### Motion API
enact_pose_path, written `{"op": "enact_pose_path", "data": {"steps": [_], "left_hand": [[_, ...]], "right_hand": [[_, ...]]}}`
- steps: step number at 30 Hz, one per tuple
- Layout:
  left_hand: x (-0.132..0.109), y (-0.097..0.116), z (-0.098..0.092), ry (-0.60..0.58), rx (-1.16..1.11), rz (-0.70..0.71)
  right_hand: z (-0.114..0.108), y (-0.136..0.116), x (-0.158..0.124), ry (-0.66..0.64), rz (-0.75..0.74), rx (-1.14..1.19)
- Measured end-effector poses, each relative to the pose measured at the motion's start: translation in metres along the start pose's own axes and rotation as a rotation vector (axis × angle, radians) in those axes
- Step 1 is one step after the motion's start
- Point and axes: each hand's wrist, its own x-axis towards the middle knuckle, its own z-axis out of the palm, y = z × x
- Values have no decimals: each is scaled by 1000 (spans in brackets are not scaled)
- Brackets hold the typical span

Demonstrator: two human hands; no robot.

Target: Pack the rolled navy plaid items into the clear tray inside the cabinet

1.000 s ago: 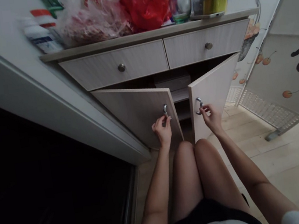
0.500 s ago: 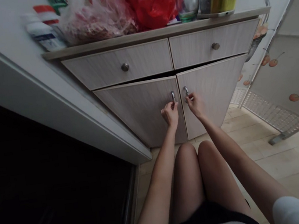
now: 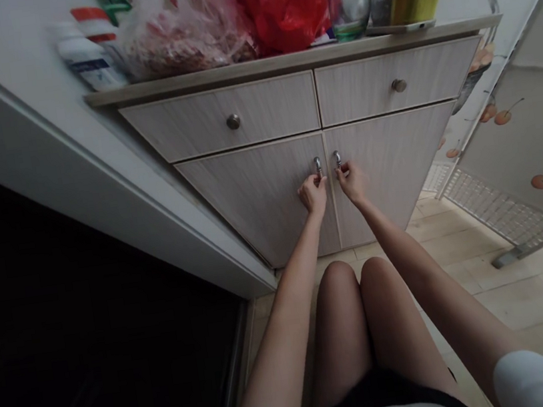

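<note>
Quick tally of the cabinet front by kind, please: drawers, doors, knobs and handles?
Drawers: 2
Doors: 2, both closed
Round knobs: 2, one on each drawer
Door handles: 2, left handle in the left hand, right handle in the right hand
Total: 8
</note>
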Motion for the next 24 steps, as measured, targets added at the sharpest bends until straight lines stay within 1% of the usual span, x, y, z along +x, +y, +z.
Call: {"op": "enact_pose_path", "data": {"steps": [7,12,14,16,18,20,22,24], "left_hand": [[6,2,-1,-54,15,-33],[10,8,-5,-70,32,-31],[11,11,-9,-100,40,-25],[12,15,-15,-155,41,-17],[11,19,-24,-209,10,-11],[7,23,-38,-240,-73,-27],[0,25,-58,-282,-253,-74],[-9,26,-83,-405,-552,-129]], "right_hand": [[6,5,2,48,-21,37],[7,6,4,31,-26,64],[6,6,5,30,-20,79],[5,4,5,11,1,89],[1,1,5,-22,22,119],[-7,-3,3,-44,27,208],[-21,-9,0,-60,30,376],[-41,-15,-5,-138,66,597]]}}
